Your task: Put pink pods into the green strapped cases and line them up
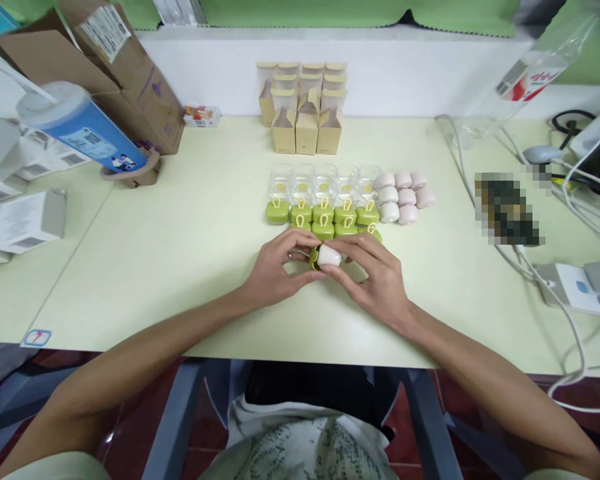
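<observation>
My left hand (279, 268) pinches a small green case cover (314, 258) between thumb and fingers. A glossy white rounded case (329, 255) is gripped by the fingertips of my right hand (375, 272). The white case sits against the cover, partly in it as far as I can see; fingertips hide their edges. Just beyond my hands stand rows of green covers (301, 213) with pale yellow loops. Clear plastic boxes (325, 179) line up behind them. To their right is a cluster of white and pale pink rounded cases (407, 197).
Open small cardboard boxes (307, 133) stand against the back wall. At left are a blue canister (97, 130), a large brown carton (150, 100) and white boxes (33, 217). Cables (460, 153), a plastic bottle (530, 83) and a power strip (575, 283) occupy the right side.
</observation>
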### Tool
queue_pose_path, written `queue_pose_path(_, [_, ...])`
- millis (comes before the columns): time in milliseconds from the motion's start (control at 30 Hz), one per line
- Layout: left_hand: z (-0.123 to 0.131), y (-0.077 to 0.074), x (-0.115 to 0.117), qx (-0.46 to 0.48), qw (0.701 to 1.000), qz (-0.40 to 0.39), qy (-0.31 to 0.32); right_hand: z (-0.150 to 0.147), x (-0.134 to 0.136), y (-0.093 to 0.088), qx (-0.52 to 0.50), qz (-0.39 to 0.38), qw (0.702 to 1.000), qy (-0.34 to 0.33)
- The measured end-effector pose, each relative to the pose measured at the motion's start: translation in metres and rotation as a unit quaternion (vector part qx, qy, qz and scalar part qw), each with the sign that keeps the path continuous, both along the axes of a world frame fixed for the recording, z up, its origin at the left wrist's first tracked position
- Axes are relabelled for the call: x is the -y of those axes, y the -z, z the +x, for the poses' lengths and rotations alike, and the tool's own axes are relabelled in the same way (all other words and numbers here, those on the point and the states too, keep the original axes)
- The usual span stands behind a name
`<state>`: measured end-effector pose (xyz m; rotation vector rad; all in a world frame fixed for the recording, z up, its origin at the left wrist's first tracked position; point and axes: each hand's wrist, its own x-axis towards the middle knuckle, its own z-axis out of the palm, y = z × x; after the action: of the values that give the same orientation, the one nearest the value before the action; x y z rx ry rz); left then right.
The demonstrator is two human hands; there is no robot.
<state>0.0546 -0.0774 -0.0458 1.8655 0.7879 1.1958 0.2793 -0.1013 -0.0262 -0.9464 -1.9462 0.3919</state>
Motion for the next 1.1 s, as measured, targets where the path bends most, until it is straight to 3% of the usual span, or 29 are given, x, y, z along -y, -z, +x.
queue_pose_path(200, [-0.003,-0.002,-0.003,0.010,0.998,-0.054,0.007,0.003,0.004,-0.005,-0.042,-0.007,0.999,0.028])
queue_pose_path(367, [-0.010,-0.008,-0.008,0.047,0.984,-0.161,0.059,0.007,-0.001,-0.013,-0.202,-0.106,0.974,-0.016])
queue_pose_path(500, [-0.010,-0.006,-0.011,0.040,0.992,-0.104,0.063,0.004,-0.007,-0.009,-0.292,-0.200,0.933,-0.067])
queue_pose_path(667, [-0.007,0.001,-0.009,0.029,0.997,-0.060,0.033,0.004,-0.007,-0.010,-0.299,-0.250,0.919,-0.065])
queue_pose_path(833, [-0.006,-0.003,-0.004,0.033,0.998,-0.046,0.005,0.008,-0.007,-0.014,-0.305,-0.302,0.897,-0.109])
queue_pose_path(1100, [-0.008,-0.006,-0.005,0.008,1.000,0.019,0.009,0.016,-0.013,-0.016,-0.259,-0.311,0.903,-0.146])
